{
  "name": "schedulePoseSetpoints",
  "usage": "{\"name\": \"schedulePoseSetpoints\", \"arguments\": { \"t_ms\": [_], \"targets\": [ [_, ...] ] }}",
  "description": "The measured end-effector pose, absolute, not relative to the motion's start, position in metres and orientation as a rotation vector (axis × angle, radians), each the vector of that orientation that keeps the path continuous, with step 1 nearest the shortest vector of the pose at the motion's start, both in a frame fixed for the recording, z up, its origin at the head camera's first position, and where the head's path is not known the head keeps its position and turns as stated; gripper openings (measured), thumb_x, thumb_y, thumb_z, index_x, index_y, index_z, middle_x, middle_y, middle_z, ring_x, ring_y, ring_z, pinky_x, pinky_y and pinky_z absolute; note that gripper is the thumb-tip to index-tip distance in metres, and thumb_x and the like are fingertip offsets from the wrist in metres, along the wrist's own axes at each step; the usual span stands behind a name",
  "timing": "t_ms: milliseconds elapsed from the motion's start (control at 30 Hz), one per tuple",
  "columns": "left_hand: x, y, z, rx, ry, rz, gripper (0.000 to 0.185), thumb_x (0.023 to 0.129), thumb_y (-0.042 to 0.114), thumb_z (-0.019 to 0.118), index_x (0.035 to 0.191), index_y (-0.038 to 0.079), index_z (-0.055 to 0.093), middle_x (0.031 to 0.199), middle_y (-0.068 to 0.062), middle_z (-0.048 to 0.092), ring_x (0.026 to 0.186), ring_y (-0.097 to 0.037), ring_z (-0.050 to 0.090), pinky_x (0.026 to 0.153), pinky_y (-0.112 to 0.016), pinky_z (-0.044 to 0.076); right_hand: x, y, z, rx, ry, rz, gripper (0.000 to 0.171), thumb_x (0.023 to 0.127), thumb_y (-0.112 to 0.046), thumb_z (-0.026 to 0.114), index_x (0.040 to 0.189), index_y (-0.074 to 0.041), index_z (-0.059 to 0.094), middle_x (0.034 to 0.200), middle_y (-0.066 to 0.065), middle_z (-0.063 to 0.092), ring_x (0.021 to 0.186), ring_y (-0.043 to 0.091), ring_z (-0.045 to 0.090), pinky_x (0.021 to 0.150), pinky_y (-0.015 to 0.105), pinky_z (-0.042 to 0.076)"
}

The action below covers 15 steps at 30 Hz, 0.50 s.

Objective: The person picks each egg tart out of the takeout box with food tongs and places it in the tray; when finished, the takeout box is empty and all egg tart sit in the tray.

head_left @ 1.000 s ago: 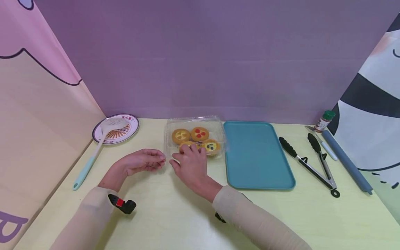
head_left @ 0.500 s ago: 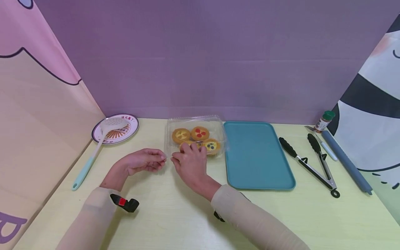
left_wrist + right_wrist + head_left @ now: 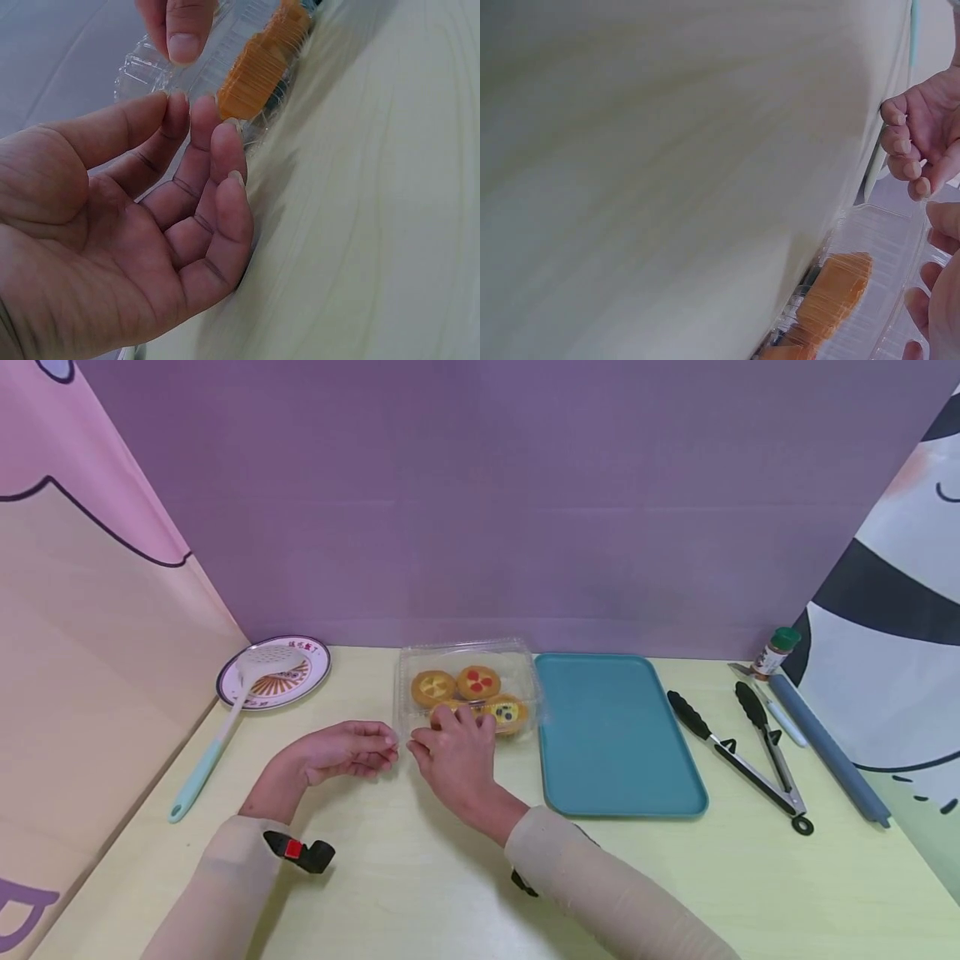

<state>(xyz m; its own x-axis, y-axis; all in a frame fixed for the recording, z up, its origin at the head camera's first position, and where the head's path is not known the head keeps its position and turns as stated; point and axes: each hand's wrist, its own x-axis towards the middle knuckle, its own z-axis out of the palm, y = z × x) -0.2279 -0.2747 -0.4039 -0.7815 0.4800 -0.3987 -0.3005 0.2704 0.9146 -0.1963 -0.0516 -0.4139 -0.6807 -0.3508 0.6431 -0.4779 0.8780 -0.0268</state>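
Note:
A clear plastic clamshell container (image 3: 403, 693) stands at the back middle of the table, with several round tarts (image 3: 433, 688) inside, topped in yellow, red or dark pieces. At its front left corner my left hand (image 3: 341, 753) pinches the rim between thumb and index finger, the other fingers loosely bent. My right hand (image 3: 459, 768) lies over the front edge, fingers curled on the container, thumb close to the left fingertips. In the left wrist view, the right thumb (image 3: 184, 46) shows just above the pinched corner. The right hand partly covers the front tarts.
Right of the container lies a blue tray (image 3: 622, 735). Farther right are black-handled tongs (image 3: 757, 768), a small knife (image 3: 786, 720), a blue roll (image 3: 832, 752) and a green-capped jar (image 3: 776, 653). A slotted ladle (image 3: 225, 722) leans on a patterned plate (image 3: 303, 681) at left.
Both hands stay at the container's front left corner with hardly any movement. The head view has shifted very slightly; the container and other objects keep their places.

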Motion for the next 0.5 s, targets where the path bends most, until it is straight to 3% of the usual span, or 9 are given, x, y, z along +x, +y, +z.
{"name": "schedulePoseSetpoints", "arguments": {
  "t_ms": [500],
  "targets": [
    [-0.2287, -0.2739, -0.4028, 0.186, 1.95, 1.553, 0.013, 0.101, 0.02, 0.059, 0.105, 0.009, 0.065, 0.097, 0.0, 0.069, 0.09, -0.015, 0.063, 0.083, -0.032, 0.052, -0.2007, -0.0519, -0.4144, 0.61, -2.334, 0.268, 0.006, 0.088, -0.045, 0.075, 0.09, -0.041, 0.079, 0.088, -0.01, 0.057, 0.087, 0.015, 0.054, 0.076, 0.038, 0.036]
  ]
}}
